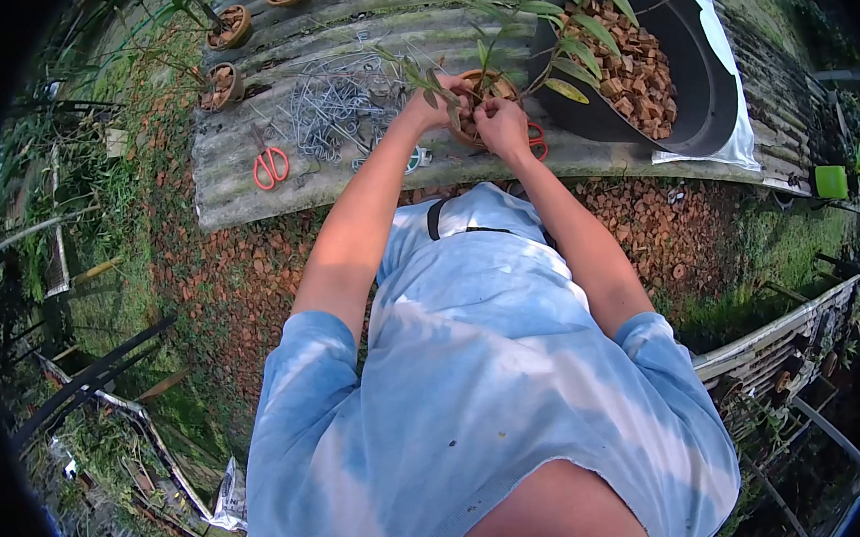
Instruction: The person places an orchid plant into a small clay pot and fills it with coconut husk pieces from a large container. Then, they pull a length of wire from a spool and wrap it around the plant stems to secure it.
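Observation:
A small clay pot [467, 137] holding a leafy potted plant [484, 57] and brown chunks stands on the corrugated sheet in front of me. My left hand [442, 105] is at the pot's left side, its fingers curled in by the plant's stems; leaves partly cover them. My right hand [502, 125] is closed in a pinch over the pot's right rim, and whatever its fingertips hold is hidden. Red-handled scissors [538, 141] lie beside my right wrist, partly covered. A tangle of metal wire hooks [331, 104] spreads to the left of my left forearm.
Another pair of red-handled scissors [270, 168] lies near the left front of the corrugated sheet [231, 198]. A large black tub [707, 99] of brown chunks [636, 74] stands on the right, with leafy stems hanging over it. Several clay pots [224, 86] line the far left edge.

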{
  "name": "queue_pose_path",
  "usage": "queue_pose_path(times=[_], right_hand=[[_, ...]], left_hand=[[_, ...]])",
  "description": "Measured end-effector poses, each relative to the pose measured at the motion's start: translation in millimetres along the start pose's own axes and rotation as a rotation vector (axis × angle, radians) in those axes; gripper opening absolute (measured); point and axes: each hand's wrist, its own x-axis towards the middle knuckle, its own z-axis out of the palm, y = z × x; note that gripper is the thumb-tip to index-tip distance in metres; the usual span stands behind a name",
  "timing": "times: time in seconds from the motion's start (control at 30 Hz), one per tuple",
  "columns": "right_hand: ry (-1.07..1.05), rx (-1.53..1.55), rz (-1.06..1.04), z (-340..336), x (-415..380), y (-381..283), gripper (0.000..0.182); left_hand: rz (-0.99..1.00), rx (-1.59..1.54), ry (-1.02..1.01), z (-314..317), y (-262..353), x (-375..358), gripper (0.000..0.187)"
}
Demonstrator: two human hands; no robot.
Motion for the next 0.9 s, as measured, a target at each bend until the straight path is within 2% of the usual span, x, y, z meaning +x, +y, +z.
queue_pose_path(times=[0.13,0.23,0.33,0.4,0.47,0.53,0.63,0.83,0.9], right_hand=[[0.032,0.005,-0.032,0.8,-2.2,-0.2,0.025],[0.03,0.003,-0.037,-2.1,-3.0,-2.3,0.025],[0.005,-0.005,-0.047,-3.3,-1.2,-1.2,0.025],[0.01,-0.014,-0.059,-2.6,-1.6,0.0,0.025],[0.039,-0.023,-0.072,-3.4,-3.1,-1.4,0.025],[0.048,-0.002,-0.066,-3.4,-2.7,-1.1,0.025],[0.044,0.016,-0.083,-2.3,-3.1,0.7,0.024],[0.044,-0.029,-0.109,-7.8,-4.2,-3.2,0.023],[0.06,-0.04,-0.112,-6.6,-4.5,-2.4,0.023]], left_hand=[[-0.058,0.17,0.085,6.9,16.6,-0.3,0.041],[-0.037,0.357,0.071,6.8,23.8,-5.4,0.038],[0.142,0.372,0.034,4.0,16.4,-1.7,0.032],[-0.071,0.233,0.062,4.9,31.0,-3.3,0.031],[-0.119,0.321,0.048,6.5,47.9,-7.8,0.03],[-0.002,0.638,-0.011,6.8,51.0,-6.9,0.03],[0.113,0.623,-0.004,8.0,43.8,-3.5,0.028],[0.005,0.507,-0.085,7.9,56.8,-7.1,0.024],[0.004,0.55,-0.056,7.2,54.7,-3.3,0.028]])
